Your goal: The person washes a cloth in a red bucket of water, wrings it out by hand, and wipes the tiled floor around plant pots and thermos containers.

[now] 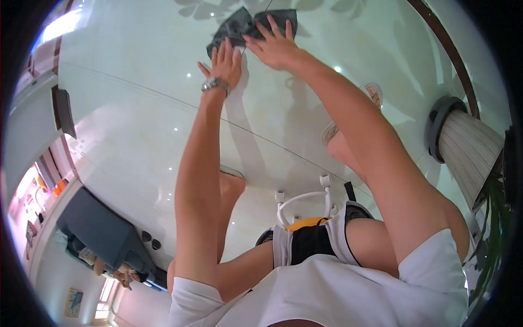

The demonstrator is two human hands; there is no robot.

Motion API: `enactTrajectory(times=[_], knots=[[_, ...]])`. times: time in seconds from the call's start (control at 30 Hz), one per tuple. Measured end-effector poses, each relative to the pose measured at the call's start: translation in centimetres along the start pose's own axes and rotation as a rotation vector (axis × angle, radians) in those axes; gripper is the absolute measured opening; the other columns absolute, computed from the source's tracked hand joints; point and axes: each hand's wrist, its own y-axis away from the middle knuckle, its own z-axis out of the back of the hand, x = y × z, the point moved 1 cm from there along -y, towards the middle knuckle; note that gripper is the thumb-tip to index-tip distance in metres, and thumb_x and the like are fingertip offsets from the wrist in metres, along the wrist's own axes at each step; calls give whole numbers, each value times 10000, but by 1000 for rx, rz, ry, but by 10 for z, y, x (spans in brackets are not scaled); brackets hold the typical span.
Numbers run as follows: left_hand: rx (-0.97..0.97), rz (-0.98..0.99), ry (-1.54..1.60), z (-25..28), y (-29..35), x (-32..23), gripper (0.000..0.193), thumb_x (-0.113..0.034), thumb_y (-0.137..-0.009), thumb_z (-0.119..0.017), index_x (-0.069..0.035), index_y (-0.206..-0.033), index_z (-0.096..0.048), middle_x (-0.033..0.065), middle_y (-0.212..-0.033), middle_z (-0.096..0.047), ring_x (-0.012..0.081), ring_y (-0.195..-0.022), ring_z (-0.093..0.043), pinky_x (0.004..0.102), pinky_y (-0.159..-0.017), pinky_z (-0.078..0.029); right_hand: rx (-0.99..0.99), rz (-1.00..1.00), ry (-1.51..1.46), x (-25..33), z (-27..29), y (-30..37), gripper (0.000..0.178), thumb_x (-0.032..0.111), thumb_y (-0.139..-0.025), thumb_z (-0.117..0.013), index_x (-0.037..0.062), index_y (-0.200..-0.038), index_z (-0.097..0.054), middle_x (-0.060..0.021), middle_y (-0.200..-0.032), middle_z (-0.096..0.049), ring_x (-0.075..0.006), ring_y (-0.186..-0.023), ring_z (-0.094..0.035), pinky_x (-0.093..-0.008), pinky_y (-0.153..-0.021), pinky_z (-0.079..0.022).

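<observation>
A dark grey cloth [233,26] lies bunched on the glossy pale tiled floor [136,120] at the far end of my reach. My left hand [224,64] rests at its lower left edge, fingers stretched out and the tips on the fabric. A metal watch [216,85] is round that wrist. Over the cloth's right part, my right hand [275,48] lies flat with its fingers spread. Neither hand has its fingers wrapped round the cloth. Both arms reach forward, nearly straight.
Beneath me is a low seat on a white frame with casters [326,180]. A ribbed, light planter [468,147] with a dark rim and green leaves [493,218] stands at right. A dark grey sofa [98,223] and dark slippers [151,240] are at left. My feet are on the tiles.
</observation>
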Motion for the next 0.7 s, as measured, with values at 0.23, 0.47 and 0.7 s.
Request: enactTrajectory(times=[0.23,0.47,0.7], knots=[[-124,-47,60,-56,110,10,662,-479,-962,-311,-78,-1486,-265,55,-1575,-196,275,-1459,-134,566,-1149,-58,3,265,162,12,-24,70,516,487,-971,-366,339,-1464,-334,-105,-1578,-146,-373,-1454,-21,-658,-1103,-31],[-49,49,-113,-130,266,-26,754,-544,-904,-432,-28,-1446,-339,111,-1527,-297,316,-1417,-238,528,-1150,-120,245,307,188,51,-63,230,617,553,-913,-438,298,-1466,-338,-116,-1561,-183,-381,-1450,-29,-643,-1120,1],[-291,-102,-153,-109,201,5,686,-498,-916,-471,-11,-1396,-408,139,-1444,-410,357,-1324,-363,514,-1131,-205,186,334,184,39,-62,177,591,573,-931,-385,295,-1451,-372,-123,-1539,-249,-357,-1457,13,-639,-1112,45]])
